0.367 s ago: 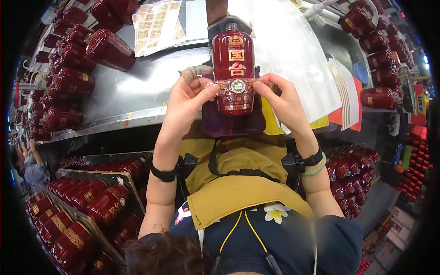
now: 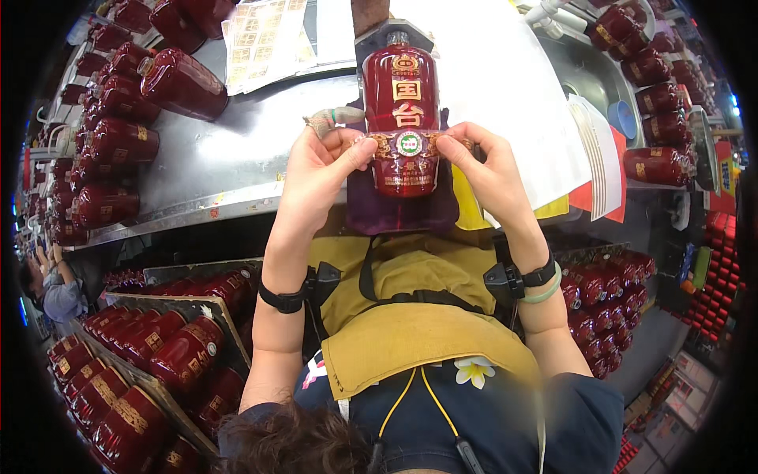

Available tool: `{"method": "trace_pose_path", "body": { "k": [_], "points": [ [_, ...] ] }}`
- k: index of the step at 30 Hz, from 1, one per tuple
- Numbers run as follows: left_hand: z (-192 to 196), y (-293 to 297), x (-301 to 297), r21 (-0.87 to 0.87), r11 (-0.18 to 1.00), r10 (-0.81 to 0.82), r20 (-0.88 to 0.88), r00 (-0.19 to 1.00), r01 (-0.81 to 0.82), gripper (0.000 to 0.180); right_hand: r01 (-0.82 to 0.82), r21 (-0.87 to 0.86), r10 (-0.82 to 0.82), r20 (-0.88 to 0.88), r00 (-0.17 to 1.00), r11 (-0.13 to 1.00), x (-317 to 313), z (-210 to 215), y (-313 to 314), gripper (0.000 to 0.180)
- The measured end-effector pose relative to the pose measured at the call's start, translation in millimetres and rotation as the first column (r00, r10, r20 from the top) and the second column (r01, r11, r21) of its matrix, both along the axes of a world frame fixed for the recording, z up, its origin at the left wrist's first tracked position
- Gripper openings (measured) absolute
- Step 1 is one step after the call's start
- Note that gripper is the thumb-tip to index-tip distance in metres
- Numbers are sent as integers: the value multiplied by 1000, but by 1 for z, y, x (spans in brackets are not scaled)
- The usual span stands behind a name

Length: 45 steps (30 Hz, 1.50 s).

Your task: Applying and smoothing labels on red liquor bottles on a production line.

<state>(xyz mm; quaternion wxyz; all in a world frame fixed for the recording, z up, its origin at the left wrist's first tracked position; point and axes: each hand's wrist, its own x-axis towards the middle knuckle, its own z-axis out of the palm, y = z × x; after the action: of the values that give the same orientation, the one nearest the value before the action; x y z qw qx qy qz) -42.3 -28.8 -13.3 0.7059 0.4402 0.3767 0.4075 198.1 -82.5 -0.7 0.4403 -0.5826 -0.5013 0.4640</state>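
Observation:
A dark red glossy bottle (image 2: 401, 83) with gold lettering lies on a dark purple cloth (image 2: 403, 216), its neck pointing away from me. Across its lower half runs a clear label strip (image 2: 408, 144) with gold ornament and a round green-and-white emblem. My left hand (image 2: 325, 162) pinches the strip's left end between thumb and fingers; a grey-tan cover sits on one of its fingers. At the strip's right end, my right hand (image 2: 483, 160) pinches in the same way. Both hands are close against the bottle's sides.
Gold-printed label sheets (image 2: 264, 43) lie at the back left of the metal table (image 2: 213, 166). Several red bottles (image 2: 118, 142) crowd its left side. White sheeting (image 2: 505, 95) covers the right, near a sink (image 2: 592, 67). Crates of bottles (image 2: 185, 347) stand below; a person (image 2: 61, 288) is far left.
The label strip now looks flatter against the bottle, and the lettering below it shows more clearly. Both hands keep their pinch. The whole view has shifted slightly.

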Motion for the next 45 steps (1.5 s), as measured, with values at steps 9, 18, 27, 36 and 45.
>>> {"method": "trace_pose_path", "body": {
  "k": [9,18,27,36,45],
  "points": [
    [3,0,0,2,1000,1,-33,999,-1,42,3,-5,-3,2,1000,1000,-1,2,0,21],
    [4,-1,1,-4,1000,5,-33,999,-5,43,-2,-18,2,-1,1000,1000,1,2,0,20],
    [3,0,1,2,1000,3,-34,999,-3,43,-1,-15,1,-3,1000,1000,0,4,0,20],
    [1,1,0,-7,1000,-5,-45,999,5,41,-6,-6,6,7,1000,1000,0,4,0,20],
    [1,-1,0,-3,1000,0,-33,999,0,40,-7,-7,7,29,1000,1000,1,3,0,20]
  ]
}}
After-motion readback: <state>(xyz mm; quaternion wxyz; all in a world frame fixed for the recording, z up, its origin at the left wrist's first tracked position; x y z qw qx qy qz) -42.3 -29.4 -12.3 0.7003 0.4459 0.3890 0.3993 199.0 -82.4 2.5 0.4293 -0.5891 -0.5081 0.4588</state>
